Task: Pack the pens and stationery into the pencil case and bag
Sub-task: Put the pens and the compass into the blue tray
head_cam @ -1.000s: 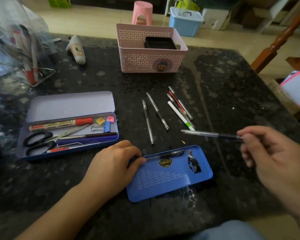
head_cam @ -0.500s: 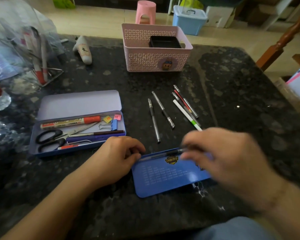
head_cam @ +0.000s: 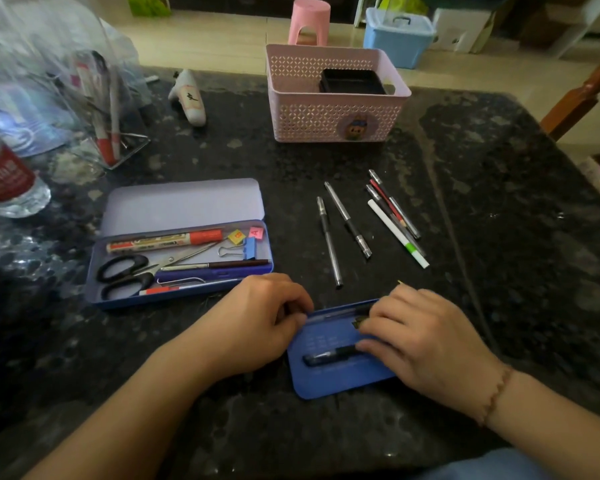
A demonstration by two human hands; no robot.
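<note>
Since a second ago, a dark pen (head_cam: 329, 355) carried in the air is brought down onto the blue tray (head_cam: 329, 382), where it is pinned under the curled fingers of the right hand (head_cam: 426, 344). A second pen (head_cam: 340, 312) along the tray's far edge is pinched at its tip by the left hand (head_cam: 257, 320). Further out, the open pencil case (head_cam: 184, 268) is already part-filled with scissors and a marker. Six loose pens (head_cam: 371, 220) are left unpacked on the table (head_cam: 499, 237); roughly half remains.

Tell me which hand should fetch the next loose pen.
Right, probably. The loose pens lie just beyond the right hand; the left hand is gripping the blue tray edge, steadying it.
</note>
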